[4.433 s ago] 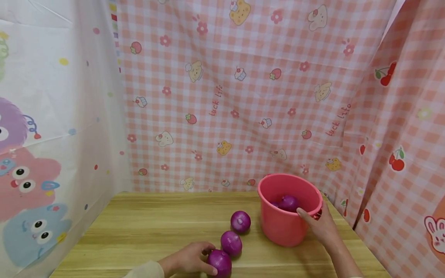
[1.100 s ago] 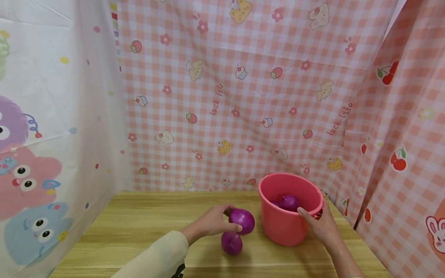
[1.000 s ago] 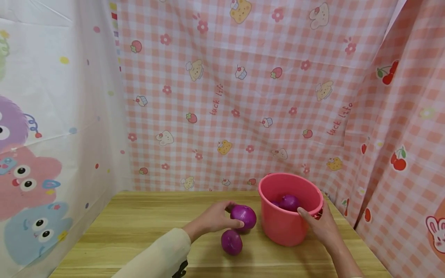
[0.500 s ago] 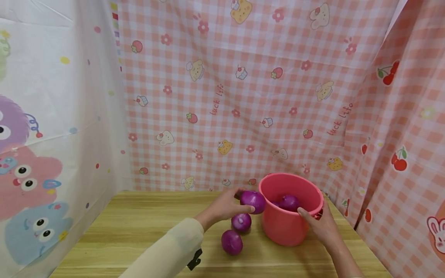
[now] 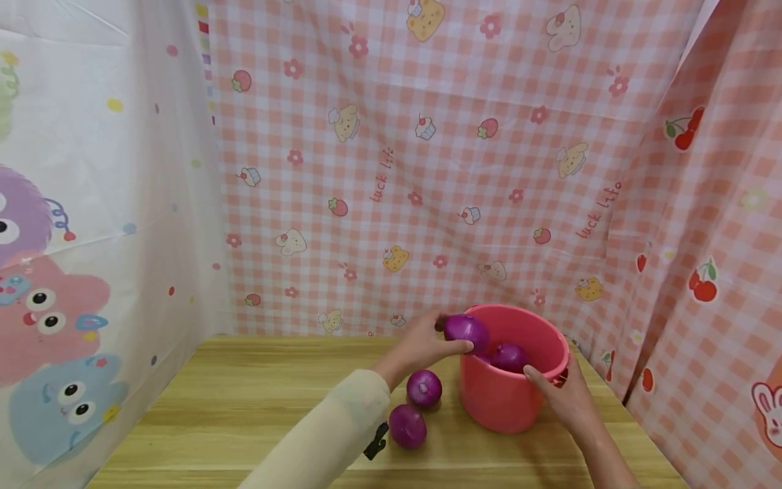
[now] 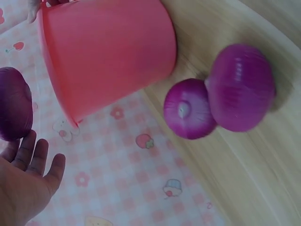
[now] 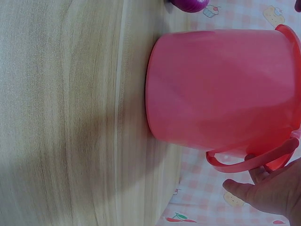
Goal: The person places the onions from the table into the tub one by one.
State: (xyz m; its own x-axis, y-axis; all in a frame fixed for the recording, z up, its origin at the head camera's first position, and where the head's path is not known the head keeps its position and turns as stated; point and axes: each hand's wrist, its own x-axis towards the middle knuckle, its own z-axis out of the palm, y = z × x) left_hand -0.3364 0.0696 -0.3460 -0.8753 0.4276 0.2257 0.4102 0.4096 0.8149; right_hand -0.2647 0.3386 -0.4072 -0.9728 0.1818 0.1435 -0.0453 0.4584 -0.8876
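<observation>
My left hand (image 5: 427,345) pinches a red onion (image 5: 467,331) between thumb and fingers, at the left rim of the pink bucket (image 5: 504,401). In the left wrist view that onion (image 6: 14,103) sits at the fingertips, level with the bucket's mouth. With thumb at the rim and fingers behind, my right hand (image 5: 565,397) grips the bucket's right side. Its fingers reach by the hanging handle (image 7: 254,162) in the right wrist view. Inside the bucket an onion (image 5: 509,356) shows, and another beside it is mostly hidden.
Two more red onions, a rear one (image 5: 424,388) and a front one (image 5: 408,426), lie close together on the wooden table (image 5: 263,407), left of the bucket. A checked pink curtain (image 5: 366,204) hangs behind, with a white printed sheet (image 5: 165,238) to the left.
My left hand took the nearest onion from the table's front, carried it past the other two, and raised it rightward to the bucket's rim. My right hand has stayed on the bucket.
</observation>
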